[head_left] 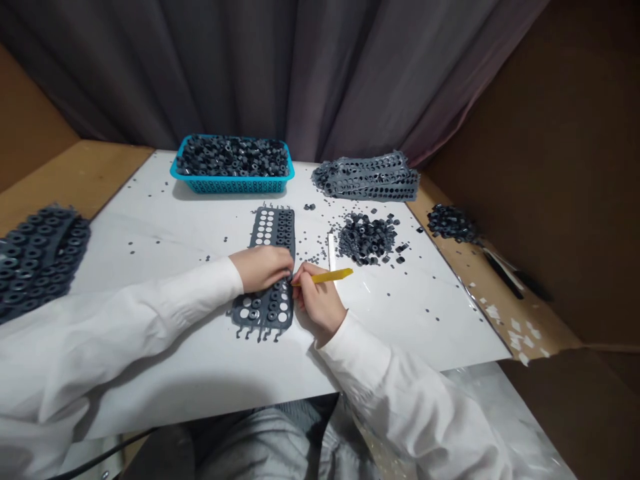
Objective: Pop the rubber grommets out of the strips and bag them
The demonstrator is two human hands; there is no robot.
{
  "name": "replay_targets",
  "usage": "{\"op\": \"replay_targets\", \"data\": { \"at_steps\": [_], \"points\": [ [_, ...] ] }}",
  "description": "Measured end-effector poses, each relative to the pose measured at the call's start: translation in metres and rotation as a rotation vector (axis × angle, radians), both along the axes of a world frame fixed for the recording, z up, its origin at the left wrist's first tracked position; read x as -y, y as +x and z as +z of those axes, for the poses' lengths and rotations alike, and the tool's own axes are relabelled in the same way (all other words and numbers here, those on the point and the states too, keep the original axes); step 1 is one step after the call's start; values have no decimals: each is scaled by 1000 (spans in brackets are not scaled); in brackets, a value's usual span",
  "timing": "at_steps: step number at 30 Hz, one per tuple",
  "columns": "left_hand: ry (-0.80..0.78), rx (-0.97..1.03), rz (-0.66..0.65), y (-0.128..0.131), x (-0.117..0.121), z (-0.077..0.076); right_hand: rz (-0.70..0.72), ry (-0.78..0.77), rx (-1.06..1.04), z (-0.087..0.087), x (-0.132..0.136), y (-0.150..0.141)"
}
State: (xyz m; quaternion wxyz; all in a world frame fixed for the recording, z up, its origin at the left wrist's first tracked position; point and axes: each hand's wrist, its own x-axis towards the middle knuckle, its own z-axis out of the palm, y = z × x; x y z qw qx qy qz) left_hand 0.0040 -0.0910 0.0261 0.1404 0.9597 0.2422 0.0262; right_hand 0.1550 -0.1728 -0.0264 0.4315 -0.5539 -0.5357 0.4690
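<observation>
At the middle of the counter, the left hand lies curled on a dark grey perforated sheet; whether it grips, I cannot tell. The right hand pinches a flat yellow tool, tip at the sheet. Near the far edge, a blue plastic basket is full of dark grey rubber rings.

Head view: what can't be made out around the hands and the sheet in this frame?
- Middle of the dark grey perforated sheet: hidden by the left hand and right hand.
- One end of the yellow flat plastic tool: hidden by the right hand's fingers.
- Dark ring-studded sheets: cut off by the left frame edge and the left sleeve.
- Scattered dark specks: too small to identify.
</observation>
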Motion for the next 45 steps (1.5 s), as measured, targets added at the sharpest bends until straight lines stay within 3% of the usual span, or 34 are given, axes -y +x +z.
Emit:
{"op": "replay_targets", "data": {
  "at_steps": [2, 4, 8, 13, 20, 22, 26, 28, 34, 39, 45],
  "points": [
    [-21, 208, 129, -9, -10, 7, 5, -25, -24, 1, 0, 0],
    [-57, 263, 222, -17, -18, 13, -1, -62, -95, 3, -1, 0],
    [-181, 148, 103, -16, -17, 8, -66, -39, -221, 5, -6, 1],
    [-116, -9, -60, -1, -11, -10, -51, -3, -146, 1, -11, 3],
    [-3, -269, -5, 12, -4, -4, -27, 39, -11, 1, -14, 3],
    [-17, -188, 12, 10, -6, -1, -28, 42, 18, 1, -14, 3],
    [-27, 205, 149, -3, -20, 11, -24, -20, -27, 2, -15, 2],
    [-42, 250, 186, -9, -27, 15, -40, -66, -105, 3, -16, 3],
    [-137, 53, 65, -2, -27, 2, -98, -22, -207, 4, -23, 6],
    [-90, -98, 20, 10, -24, -8, -76, -21, -164, 3, -26, 6],
    [38, -271, 27, 22, -16, -5, -41, 18, -26, -1, -30, 6]
  ]
}}
